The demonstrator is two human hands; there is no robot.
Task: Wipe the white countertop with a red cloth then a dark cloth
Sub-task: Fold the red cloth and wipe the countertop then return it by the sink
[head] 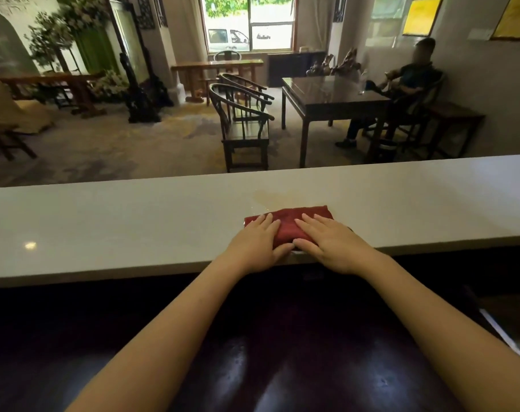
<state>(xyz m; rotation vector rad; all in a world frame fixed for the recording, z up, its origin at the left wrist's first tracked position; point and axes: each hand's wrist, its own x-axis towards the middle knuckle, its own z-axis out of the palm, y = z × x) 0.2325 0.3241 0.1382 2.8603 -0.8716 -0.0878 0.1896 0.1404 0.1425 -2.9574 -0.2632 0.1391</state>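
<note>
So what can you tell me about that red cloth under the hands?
The red cloth is dark red, soft-looking fabric, folded into a flat rectangle. It lies on the white countertop near its front edge, just before a faint wet patch. The left hand and right hand press flat on it, fingers spread.

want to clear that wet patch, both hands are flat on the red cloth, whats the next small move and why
Probably slide the red cloth forward, away from the body: the wet patch on the countertop lies just beyond its far edge, and the left hand and right hand already press it flat.
</note>
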